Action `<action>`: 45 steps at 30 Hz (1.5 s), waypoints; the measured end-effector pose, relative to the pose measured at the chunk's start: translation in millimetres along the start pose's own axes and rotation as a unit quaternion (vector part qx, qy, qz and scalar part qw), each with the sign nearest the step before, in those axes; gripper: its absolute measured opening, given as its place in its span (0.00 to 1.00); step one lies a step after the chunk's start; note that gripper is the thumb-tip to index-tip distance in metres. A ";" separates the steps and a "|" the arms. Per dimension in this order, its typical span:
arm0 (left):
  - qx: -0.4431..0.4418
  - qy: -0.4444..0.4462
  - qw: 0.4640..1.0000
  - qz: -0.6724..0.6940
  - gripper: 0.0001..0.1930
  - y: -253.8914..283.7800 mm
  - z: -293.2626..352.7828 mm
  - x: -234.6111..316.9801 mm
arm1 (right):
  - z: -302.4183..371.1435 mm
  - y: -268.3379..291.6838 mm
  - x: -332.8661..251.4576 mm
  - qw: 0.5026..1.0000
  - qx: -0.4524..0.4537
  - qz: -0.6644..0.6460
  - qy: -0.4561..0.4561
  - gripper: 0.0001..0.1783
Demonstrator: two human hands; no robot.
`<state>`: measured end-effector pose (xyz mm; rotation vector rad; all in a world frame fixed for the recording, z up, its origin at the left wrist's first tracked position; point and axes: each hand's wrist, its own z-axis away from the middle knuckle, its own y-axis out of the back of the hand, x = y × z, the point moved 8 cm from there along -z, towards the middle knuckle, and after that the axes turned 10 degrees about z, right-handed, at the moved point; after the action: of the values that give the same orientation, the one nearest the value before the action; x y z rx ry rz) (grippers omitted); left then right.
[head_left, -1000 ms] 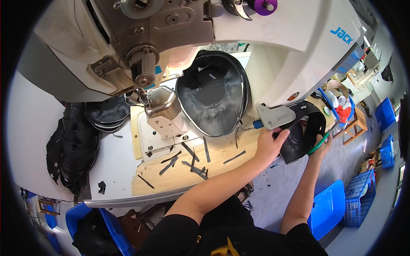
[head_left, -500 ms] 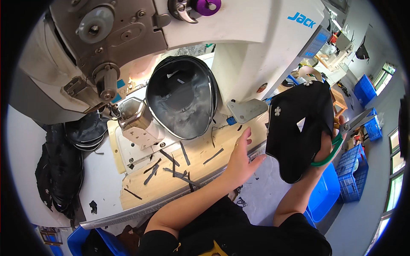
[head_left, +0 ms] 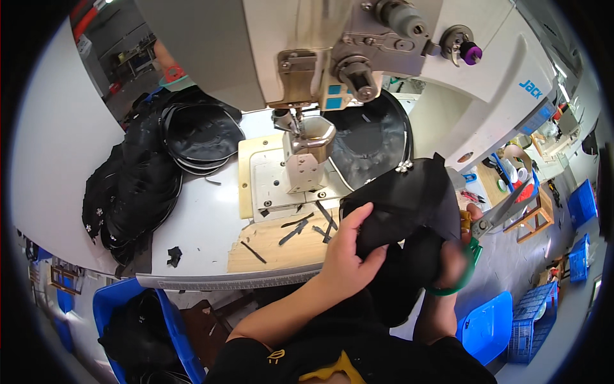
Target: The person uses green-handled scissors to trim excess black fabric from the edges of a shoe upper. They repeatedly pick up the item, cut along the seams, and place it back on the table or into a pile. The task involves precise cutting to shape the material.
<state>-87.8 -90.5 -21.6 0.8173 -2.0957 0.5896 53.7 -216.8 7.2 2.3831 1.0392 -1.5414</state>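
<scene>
A black fabric piece (head_left: 403, 192) with small white flower-shaped ornaments hangs folded between my hands, in front of the sewing machine. My left hand (head_left: 352, 256) grips its left side, fingers along the outer face and thumb below. On the right, my right hand (head_left: 455, 264) is closed around the piece's edge and also keeps hold of scissors (head_left: 499, 217). Their green handle loops round the hand, and the blades point up and to the right. Part of the right hand is blurred, and some of its fingers are behind the fabric.
The sewing machine (head_left: 307, 150) stands just ahead, with a round black fabric shell (head_left: 368, 137) behind its post. Black pieces (head_left: 137, 179) are piled on the left of the table. Dark strips (head_left: 294, 230) litter the wooden board. Blue bins (head_left: 173, 326) stand below on both sides.
My left hand, free before, now grips the black fabric piece. The piece has come nearer my body and folded over. My view has swung left, showing more of the pile.
</scene>
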 end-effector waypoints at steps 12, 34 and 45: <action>0.252 -0.306 0.855 -0.336 0.29 113.6 31.9 62.0 | 44.1 -111.0 -2.3 0.951 -0.305 0.043 0.022 0.37; 0.208 0.106 0.779 -0.582 0.16 292.3 -24.0 34.8 | 22.4 -147.8 89.1 0.709 -0.465 0.483 0.220 0.23; -0.018 -0.126 0.915 -0.382 0.11 142.6 31.5 30.6 | -232.9 -153.6 122.7 0.678 -0.213 0.684 0.164 0.35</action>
<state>-220.8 -23.9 -33.4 1.6383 -1.7800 0.0151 168.7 61.6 53.7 2.0284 -0.4539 -0.2467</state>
